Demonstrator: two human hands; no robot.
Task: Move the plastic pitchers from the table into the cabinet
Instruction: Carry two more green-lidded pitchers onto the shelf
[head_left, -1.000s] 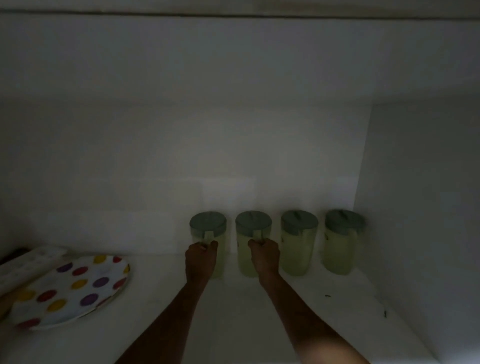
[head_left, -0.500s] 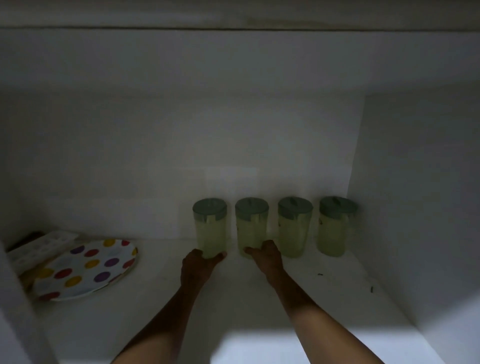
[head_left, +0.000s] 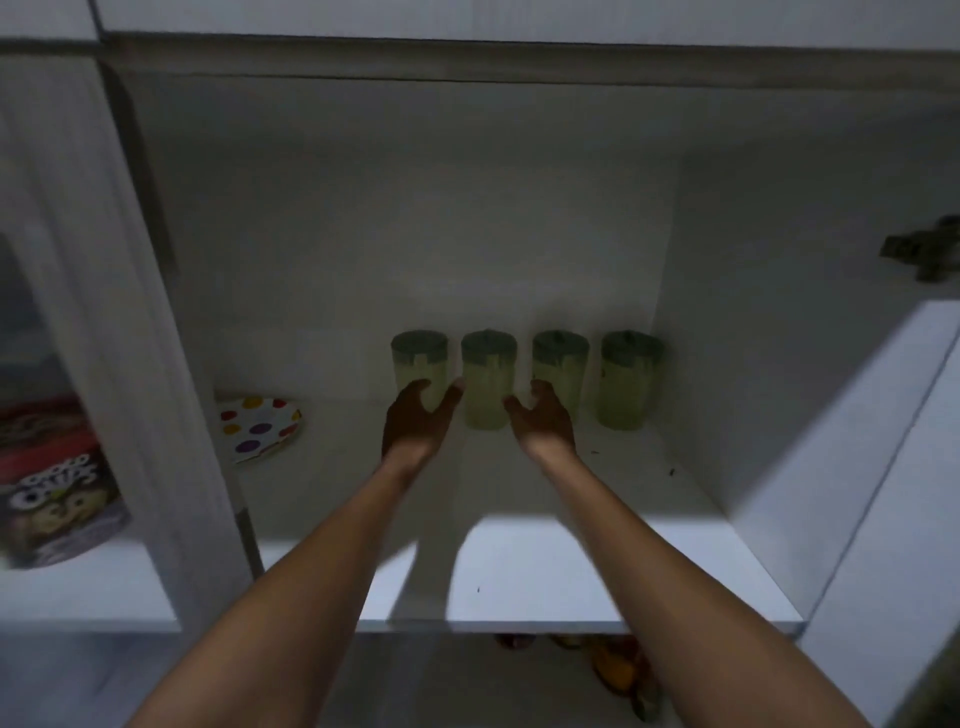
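At the far left a cereal box (head_left: 57, 499) stands on the neighbouring shelf behind a white cabinet post (head_left: 130, 322). Inside the open cabinet (head_left: 727, 312), a spotted plate (head_left: 258, 427) lies at the left of the shelf (head_left: 597, 571), well apart from the pitchers.

Four pitchers, pale green with darker lids, stand upright in a row at the back of the shelf, close together. The first pitcher (head_left: 420, 364) has the left hand (head_left: 415, 423) right in front of it, fingers spread and curved, so that grip is open; whether the fingertips touch the plastic I cannot tell in this dim light. The second pitcher (head_left: 487, 384) stands between the two hands. The right hand (head_left: 543, 421) is loose and open too, empty, just before the third pitcher (head_left: 560, 371). The fourth pitcher (head_left: 628, 384) sits nearest the right wall.

By the look of it the placing is done for these four: all are in the cabinet, none in hand. Whether more wait on the desk cannot be seen from here.

Little stands in the way: a few dark specks on the shelf, a hinge (head_left: 924, 252) on the right side, and some fruit (head_left: 613, 670) dimly visible below the shelf.
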